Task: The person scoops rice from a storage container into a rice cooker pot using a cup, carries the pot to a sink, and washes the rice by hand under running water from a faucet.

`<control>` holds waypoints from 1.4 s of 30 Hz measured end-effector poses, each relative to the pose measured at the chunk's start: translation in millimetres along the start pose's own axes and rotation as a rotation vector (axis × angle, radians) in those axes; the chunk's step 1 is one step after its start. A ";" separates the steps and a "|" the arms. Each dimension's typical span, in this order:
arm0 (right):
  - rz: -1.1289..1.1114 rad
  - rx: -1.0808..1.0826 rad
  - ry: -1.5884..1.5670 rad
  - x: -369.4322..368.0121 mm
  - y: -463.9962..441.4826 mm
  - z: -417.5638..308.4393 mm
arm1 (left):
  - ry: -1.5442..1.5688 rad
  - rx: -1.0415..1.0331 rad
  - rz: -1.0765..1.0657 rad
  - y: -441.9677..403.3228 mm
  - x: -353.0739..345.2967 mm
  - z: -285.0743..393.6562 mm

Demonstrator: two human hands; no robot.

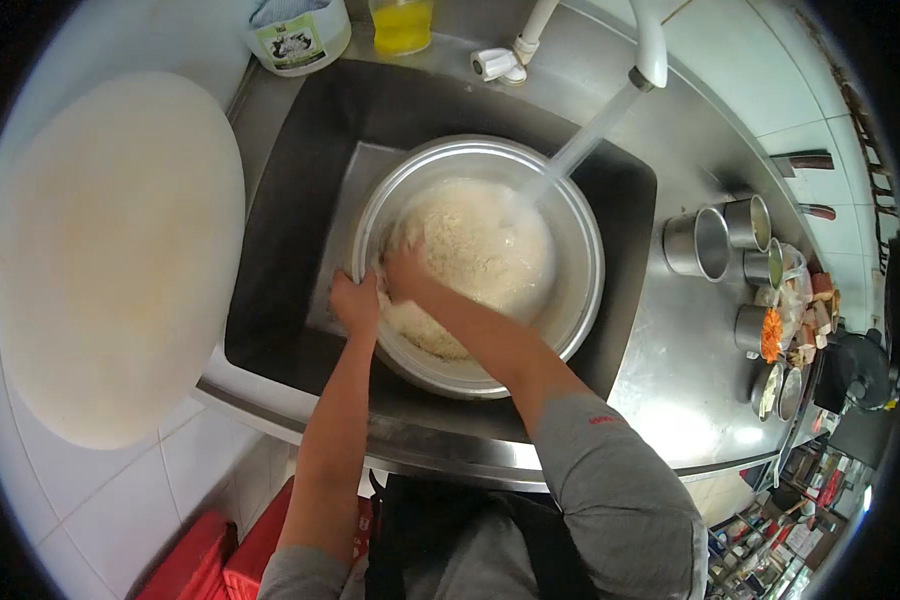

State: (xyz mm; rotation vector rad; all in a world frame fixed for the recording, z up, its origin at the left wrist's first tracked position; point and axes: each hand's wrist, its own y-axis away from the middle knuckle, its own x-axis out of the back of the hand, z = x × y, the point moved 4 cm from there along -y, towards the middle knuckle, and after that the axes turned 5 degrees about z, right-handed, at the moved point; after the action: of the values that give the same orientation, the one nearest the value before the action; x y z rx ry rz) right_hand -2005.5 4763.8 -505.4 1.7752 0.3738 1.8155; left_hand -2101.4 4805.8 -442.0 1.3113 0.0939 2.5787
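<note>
A wide metal basin (587,262) sits in the sink, holding white rice (458,248) under cloudy water. My left hand (356,302) grips the basin's left rim, its fingers wrapped over the edge. Inside the basin, my right hand (406,266) reaches into the rice near the left wall. Its fingertips are sunk in the rice and cloudy water, so their closure is hidden. From the white faucet (651,48) at the upper right, a stream of water (592,135) runs into the basin's far right side.
The dark sink (300,200) surrounds the basin. A large white round board (120,260) stands at the left. Behind are a labelled white tub (300,45) and a yellow liquid container (402,28). Several metal cups, including one large cup (697,244), stand on the right counter.
</note>
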 end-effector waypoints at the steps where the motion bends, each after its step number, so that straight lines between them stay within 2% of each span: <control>1: 0.059 0.055 -0.059 -7.5 25.3 -4.9 | 0.008 0.010 0.004 1.4 0.6 -0.6; 4: 0.162 0.138 -0.317 -61.1 82.7 6.3 | -0.005 0.019 0.012 3.8 3.5 1.4; 6: 0.114 0.212 -0.292 -52.0 120.9 38.7 | -0.030 -0.003 0.023 3.0 3.3 1.0; 8: 0.285 -0.142 -0.833 -121.9 95.1 75.0 | -0.057 -0.038 0.035 3.4 -0.9 -3.9; 10: 0.157 -0.055 -0.356 -145.6 73.1 120.1 | -0.043 -0.032 0.020 3.5 -0.3 -2.8; 12: 0.551 -0.072 -0.465 -170.1 59.8 170.9 | -0.036 -0.033 0.019 3.8 3.0 0.1; 14: 0.298 -0.381 -0.464 -144.1 51.2 205.8 | -0.032 -0.039 0.032 4.8 4.8 3.1; 17: 0.473 -0.395 -0.494 -99.8 64.6 237.6 | -0.039 -0.069 0.068 4.7 -1.6 -4.2; 19: 0.497 -0.496 -0.567 -119.1 32.9 257.3 | -0.028 -0.055 0.070 3.9 -2.9 -3.8; 20: 0.511 -0.545 -0.606 -134.2 18.7 260.1 | -0.025 -0.049 0.073 3.3 -2.9 -3.3; 22: 0.741 -0.526 -0.840 -135.4 -14.0 209.6 | -0.046 -0.043 0.063 3.3 -0.1 1.3; 24: 0.739 -0.469 -0.492 -92.3 -23.7 137.1 | -0.065 -0.039 0.054 3.3 3.5 4.0; 26: 0.599 -0.321 -0.577 -71.4 0.6 86.0 | -0.076 -0.041 0.035 6.0 6.0 5.2; 29: 0.360 -0.077 -0.552 -55.8 70.8 49.3 | -0.049 -0.042 0.082 4.3 2.1 4.0; 30: 0.321 0.013 -0.534 -52.8 99.2 50.8 | -0.062 -0.034 0.070 3.2 0.5 1.5; 32: 0.085 -0.026 -0.575 -78.2 129.0 63.5 | -0.090 -0.018 0.046 1.3 -0.3 -4.4; 34: 0.092 -0.058 -0.506 -104.5 137.0 85.5 | -0.075 -0.035 0.056 2.4 0.3 -4.1; 36: 0.240 -0.134 -0.734 -124.8 128.2 117.2 | -0.071 -0.038 0.052 2.6 0.9 -3.7; 38: 0.370 -0.135 -0.657 -137.2 113.2 152.0 | -0.076 -0.019 0.034 2.4 1.9 -2.2; 39: 0.424 -0.097 -0.467 -136.4 102.9 165.3 | -0.070 -0.017 0.030 1.9 3.3 -0.5; 42: 0.404 -0.378 -0.664 -103.6 89.0 201.7 | -0.043 -0.006 0.022 2.8 4.4 1.4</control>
State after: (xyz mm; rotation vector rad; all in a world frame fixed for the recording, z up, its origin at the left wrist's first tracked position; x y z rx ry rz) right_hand -1830.0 4595.9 -523.8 2.1217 -0.5825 1.2898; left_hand -2103.3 4804.1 -437.2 1.3727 0.0645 2.5657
